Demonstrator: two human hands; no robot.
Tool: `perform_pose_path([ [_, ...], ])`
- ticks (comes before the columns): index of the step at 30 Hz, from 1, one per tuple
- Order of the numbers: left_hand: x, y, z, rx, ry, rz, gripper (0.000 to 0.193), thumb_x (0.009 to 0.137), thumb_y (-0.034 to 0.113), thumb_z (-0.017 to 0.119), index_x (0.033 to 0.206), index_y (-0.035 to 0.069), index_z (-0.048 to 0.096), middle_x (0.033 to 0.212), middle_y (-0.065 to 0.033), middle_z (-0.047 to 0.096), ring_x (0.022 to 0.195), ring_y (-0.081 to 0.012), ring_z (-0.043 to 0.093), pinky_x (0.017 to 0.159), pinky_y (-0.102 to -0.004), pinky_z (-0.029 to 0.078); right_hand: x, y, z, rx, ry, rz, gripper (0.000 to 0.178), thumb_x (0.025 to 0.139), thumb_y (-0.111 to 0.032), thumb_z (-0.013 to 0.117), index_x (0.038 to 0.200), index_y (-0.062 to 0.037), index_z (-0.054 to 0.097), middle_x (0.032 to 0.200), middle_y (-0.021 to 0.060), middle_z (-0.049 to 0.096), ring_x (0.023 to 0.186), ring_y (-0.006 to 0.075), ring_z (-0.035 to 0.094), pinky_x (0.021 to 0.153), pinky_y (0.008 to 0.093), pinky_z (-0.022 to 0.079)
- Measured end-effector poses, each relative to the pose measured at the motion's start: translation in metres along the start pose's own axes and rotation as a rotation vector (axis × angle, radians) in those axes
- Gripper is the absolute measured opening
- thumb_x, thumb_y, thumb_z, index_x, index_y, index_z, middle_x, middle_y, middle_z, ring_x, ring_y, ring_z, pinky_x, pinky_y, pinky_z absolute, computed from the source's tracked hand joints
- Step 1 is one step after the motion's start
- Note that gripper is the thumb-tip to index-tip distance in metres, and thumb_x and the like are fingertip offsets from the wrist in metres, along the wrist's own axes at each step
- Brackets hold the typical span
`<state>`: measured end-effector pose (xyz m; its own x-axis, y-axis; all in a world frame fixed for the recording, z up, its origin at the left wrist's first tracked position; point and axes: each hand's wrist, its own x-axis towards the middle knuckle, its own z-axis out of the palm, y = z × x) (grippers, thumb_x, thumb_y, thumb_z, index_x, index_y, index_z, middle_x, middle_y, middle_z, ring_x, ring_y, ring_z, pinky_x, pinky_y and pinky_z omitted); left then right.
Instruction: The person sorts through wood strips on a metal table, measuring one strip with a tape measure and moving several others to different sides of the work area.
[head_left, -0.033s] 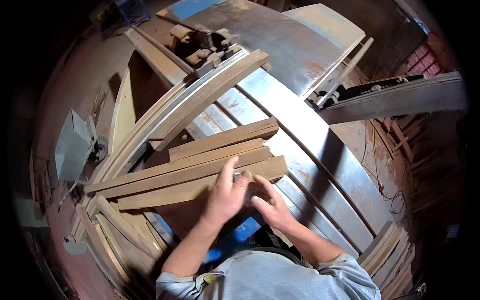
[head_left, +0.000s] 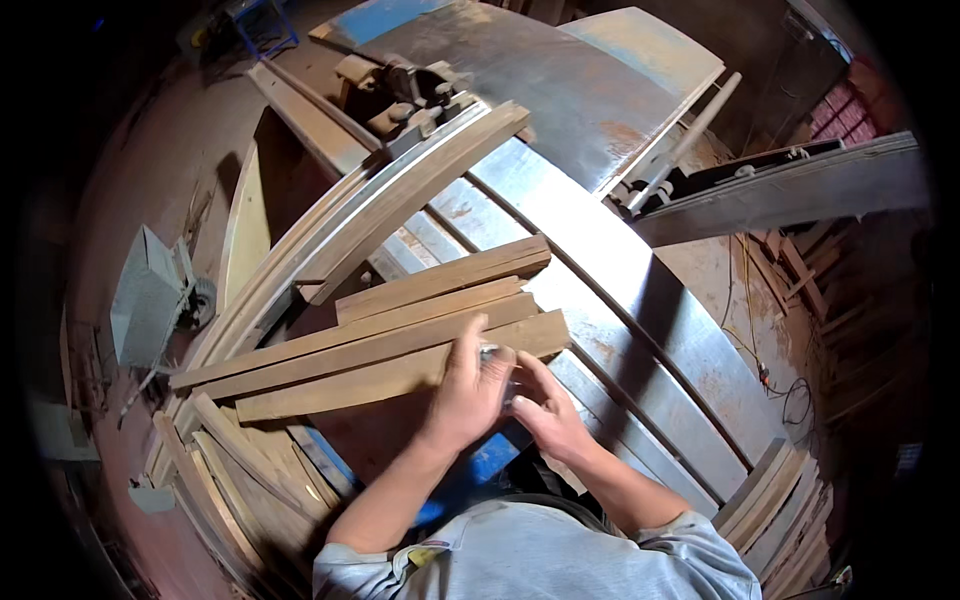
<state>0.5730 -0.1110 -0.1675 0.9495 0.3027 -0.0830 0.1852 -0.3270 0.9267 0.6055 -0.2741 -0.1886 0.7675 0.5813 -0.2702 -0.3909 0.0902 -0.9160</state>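
— Nothing much has moved since the earlier picture: both hands sit in the same spot over the same plank, and the boards lie as they did.

— Going from the left, what is there?

— A grey metal box (head_left: 150,295) on the floor, then loose wooden slats (head_left: 235,465) leaning at the bench's near-left edge. On the steel bench (head_left: 650,300) four long planks lie side by side.

— And the hands?

— The left hand (head_left: 470,385) rests on the nearest plank (head_left: 400,368), fingers curled over its near edge close to its right end. The right hand (head_left: 545,405) is just beside it, touching the left; its fingers are bent narrow around something small I cannot make out.

— Further right?

— More stacked boards (head_left: 775,505) beside the bench.
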Motion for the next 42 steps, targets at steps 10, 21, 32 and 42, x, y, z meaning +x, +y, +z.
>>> perform_pose_path([
  [10, 0.028, 0.043, 0.007, 0.314, -0.027, 0.248, 0.065, 0.089, 0.019, 0.076, 0.144, -0.004, 0.051, 0.139, -0.0246, 0.056, 0.129, -0.0376, 0.057, 0.111, -0.0423, 0.045, -0.122, 0.024, -0.196, -0.47, 0.503, 0.021, 0.034, 0.093, -0.015, 0.072, 0.122, -0.0003, 0.061, 0.102, 0.0076, 0.065, 0.09, 0.0144, 0.061, 0.082, 0.0303, 0.052],
  [21, 0.186, -0.11, -0.16, 1.015, 0.278, -0.044, 0.071, 0.085, 0.029, 0.081, 0.144, 0.001, 0.051, 0.145, -0.02, 0.052, 0.136, -0.0405, 0.046, 0.113, -0.0495, 0.042, -0.215, 0.024, -0.277, -1.227, 0.735, 0.269, 0.038, 0.091, -0.018, 0.072, 0.121, 0.0036, 0.063, 0.114, 0.0174, 0.066, 0.105, 0.0299, 0.063, 0.093, 0.0412, 0.05],
  [32, 0.255, -0.115, -0.142, 1.166, 0.231, 0.025, 0.095, 0.082, 0.049, 0.083, 0.156, 0.007, 0.041, 0.158, -0.0253, 0.037, 0.149, -0.0438, 0.031, 0.122, -0.0605, 0.027, -0.05, 0.049, -0.165, -1.329, 0.412, -0.411, 0.052, 0.075, -0.017, 0.085, 0.119, 0.0007, 0.064, 0.128, 0.0247, 0.058, 0.118, 0.0457, 0.054, 0.101, 0.0521, 0.046],
  [42, 0.281, -0.1, -0.108, 1.256, 0.234, -0.09, 0.095, 0.088, 0.057, 0.074, 0.159, 0.007, 0.037, 0.155, -0.0264, 0.039, 0.144, -0.0428, 0.037, 0.117, -0.0598, 0.029, -0.028, 0.06, -0.151, -1.411, 0.401, -0.357, 0.076, 0.075, -0.046, 0.085, 0.128, 0.0028, 0.06, 0.141, 0.0259, 0.05, 0.128, 0.0475, 0.047, 0.113, 0.0551, 0.036],
])
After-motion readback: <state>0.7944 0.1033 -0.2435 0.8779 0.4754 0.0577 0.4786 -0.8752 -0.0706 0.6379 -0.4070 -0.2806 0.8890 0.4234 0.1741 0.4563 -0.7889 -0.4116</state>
